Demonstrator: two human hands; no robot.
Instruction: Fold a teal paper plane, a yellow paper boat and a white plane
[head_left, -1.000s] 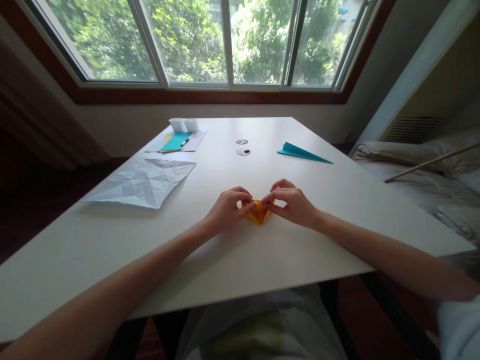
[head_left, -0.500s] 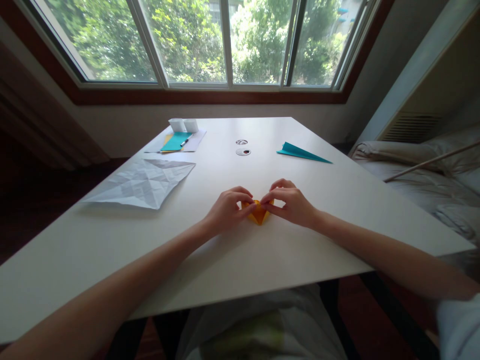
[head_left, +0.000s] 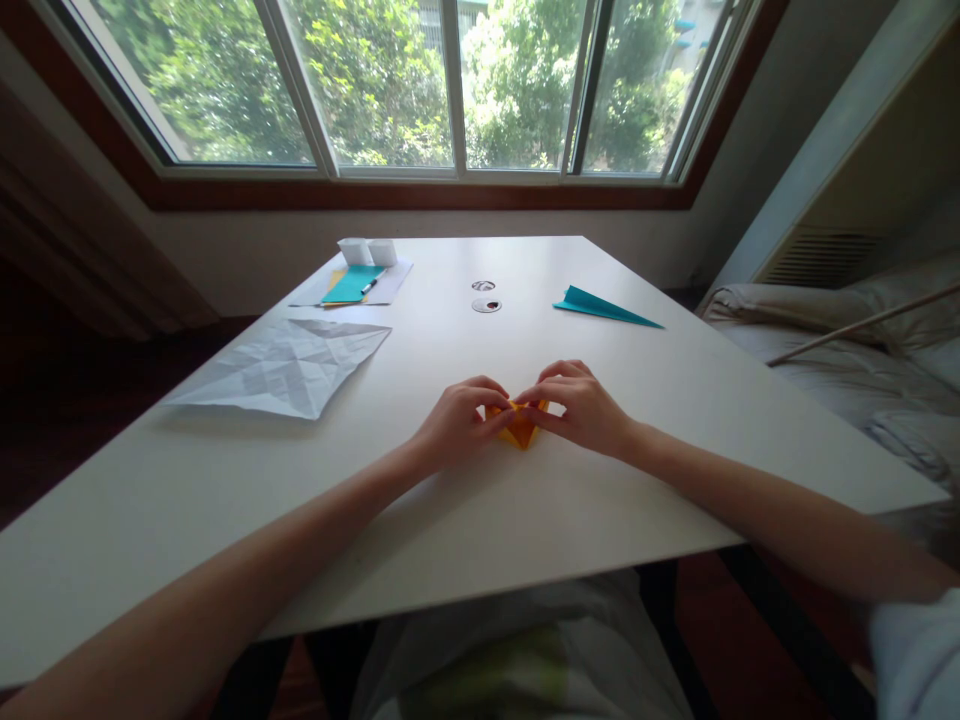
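A small folded piece of orange paper (head_left: 520, 427) lies near the middle of the white table (head_left: 525, 520). My left hand (head_left: 456, 421) pinches its left side with thumb and fingers. My right hand (head_left: 581, 407) pinches its right side, the fingertips of both hands nearly meeting over the paper's top edge. Most of the orange paper is hidden under my fingers; only its lower pointed tip shows.
A large creased white sheet (head_left: 289, 364) lies at the left. Farther back are teal and yellow papers with a pen (head_left: 354, 283) and two small white boxes (head_left: 367, 250). A folded teal paper (head_left: 604, 305) lies at the right, near two round discs (head_left: 487, 303). A bed stands beside the table.
My fingertips have closed in a little over the top of the orange paper. Nothing else has shifted.
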